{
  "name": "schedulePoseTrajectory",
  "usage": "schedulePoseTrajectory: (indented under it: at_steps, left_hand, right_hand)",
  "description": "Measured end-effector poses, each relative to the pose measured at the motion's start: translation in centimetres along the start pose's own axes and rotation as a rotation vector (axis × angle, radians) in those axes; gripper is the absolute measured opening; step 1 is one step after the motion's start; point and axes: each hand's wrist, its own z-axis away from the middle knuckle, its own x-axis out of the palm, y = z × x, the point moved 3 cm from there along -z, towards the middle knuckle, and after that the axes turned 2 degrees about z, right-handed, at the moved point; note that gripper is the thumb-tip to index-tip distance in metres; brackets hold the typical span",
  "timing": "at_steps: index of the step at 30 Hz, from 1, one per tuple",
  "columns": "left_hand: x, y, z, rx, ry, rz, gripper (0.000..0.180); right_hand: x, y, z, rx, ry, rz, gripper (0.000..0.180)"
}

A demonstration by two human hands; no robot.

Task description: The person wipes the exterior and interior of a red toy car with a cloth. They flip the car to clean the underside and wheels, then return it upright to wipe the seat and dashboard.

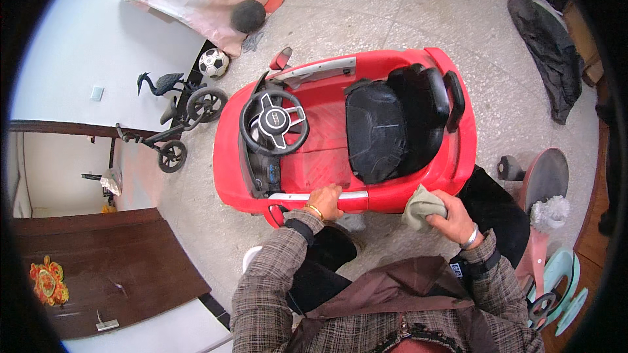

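In front of me stands a red ride-on toy car (314, 160), its front toward the left. It has a black steering wheel (297, 98) with silver spokes and a black seat (374, 134). My left hand (326, 202) is closed over the silver-trimmed door edge (355, 196) on the near side. A crumpled grey-green cloth (420, 210) is in my right hand (456, 222), gripped between thumb and fingers. That cloth lies against or right beside the car's near rear side; whether it touches, I cannot tell.
Left of the car are a black balance bike (167, 137), a football (213, 63) and a dark ball (248, 17). At the right stand a pink-and-grey scooter-like thing (535, 252) and a dark cloth (540, 46). A brown door (124, 261) is at lower left.
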Motion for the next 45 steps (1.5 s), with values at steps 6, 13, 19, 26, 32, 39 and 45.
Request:
schedulePoseTrajectory:
  at_steps: [6,13,19,26,32,39,45]
  left_hand:
    - [-6.0,1.6,1.5,-0.014,-0.127,0.07,0.042]
    - [-11.5,3.5,3.0,0.013,-0.294,0.064,0.048]
    - [-13.6,3.6,2.2,0.07,-0.357,0.031,0.049]
    - [-18.5,2.6,-0.7,0.048,-0.446,0.145,0.053]
    - [-23.9,2.4,-3.7,-0.023,-0.535,0.183,0.05]
    - [-28.3,1.1,-7.1,-0.109,-0.448,0.193,0.048]
    - [-31.0,-0.9,-8.6,-0.065,-0.197,0.322,0.055]
  right_hand:
    - [-1.9,-0.1,1.7,-0.148,0.139,-0.064,0.035]
    - [-3.5,-1.1,2.8,-0.256,0.321,-0.019,0.038]
    - [-4.1,-1.6,3.3,-0.363,0.378,-0.016,0.039]
    - [-6.2,-4.6,-1.0,-0.349,0.33,-0.114,0.039]
    - [-8.2,-7.4,-5.4,-0.475,0.411,-0.193,0.039]
    - [-11.3,-10.0,-10.0,-0.552,0.586,-0.015,0.034]
    - [-14.0,-11.6,-15.0,-0.526,0.55,-0.085,0.035]
